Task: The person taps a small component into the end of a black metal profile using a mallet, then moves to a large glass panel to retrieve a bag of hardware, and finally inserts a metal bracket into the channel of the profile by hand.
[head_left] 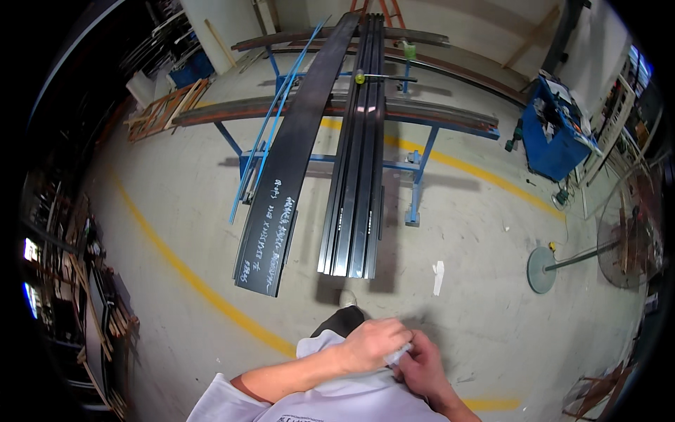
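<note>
In front of my body my two hands meet, close to my white shirt. My left hand (pixel 378 343) is closed, its fingers bent over a small crumpled whitish thing (pixel 398 354). My right hand (pixel 425 367) presses against the left from the other side, its fingers closed at the same whitish thing. Whether this is film, paper or cloth I cannot make out. Ahead of me, out of reach of both hands, a wide dark panel (pixel 295 148) with white handwriting and several long black metal profiles (pixel 357 183) lie lengthwise.
Blue-legged trestles with crossbars (pixel 436 116) carry the panel and profiles. Thin blue strips (pixel 271 130) lie at the left. A tape measure (pixel 360 77) rests on the profiles. Rightward stand a blue tool cart (pixel 555 144) and a floor fan (pixel 541 271). A white scrap (pixel 439 277) lies on the floor.
</note>
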{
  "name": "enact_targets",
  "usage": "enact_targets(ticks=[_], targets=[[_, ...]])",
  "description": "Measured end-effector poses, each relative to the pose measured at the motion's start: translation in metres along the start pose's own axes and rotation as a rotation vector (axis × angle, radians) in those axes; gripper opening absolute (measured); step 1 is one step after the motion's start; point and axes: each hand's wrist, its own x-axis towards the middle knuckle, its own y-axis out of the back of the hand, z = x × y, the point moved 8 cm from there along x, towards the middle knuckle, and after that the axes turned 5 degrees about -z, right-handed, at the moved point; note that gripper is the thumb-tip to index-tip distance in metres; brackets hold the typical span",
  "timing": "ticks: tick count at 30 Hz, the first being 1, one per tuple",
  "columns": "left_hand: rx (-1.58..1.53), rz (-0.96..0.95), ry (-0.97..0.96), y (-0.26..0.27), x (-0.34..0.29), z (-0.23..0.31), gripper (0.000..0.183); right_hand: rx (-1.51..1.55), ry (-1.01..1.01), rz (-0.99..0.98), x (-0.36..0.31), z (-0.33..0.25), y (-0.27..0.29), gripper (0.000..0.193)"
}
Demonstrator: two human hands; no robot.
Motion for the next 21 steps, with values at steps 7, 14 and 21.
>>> enact_targets(ticks=[7,14,21], targets=[[-0.927,0.750,0.725,0.006,-0.029,-0.112,0.019,0.233,-0.196,-0.100,0.055,-0.024,-0.006,0.036],[-0.982,1.025,0.634,0.063,0.009,-0.148,0.018,0.025,-0.260,-0.120,0.118,-0.077,0.002,0.036],[-0.865,1.441,0.635,0.070,0.017,-0.182,0.018,-0.143,-0.221,-0.260,0.196,-0.099,0.021,0.030]])
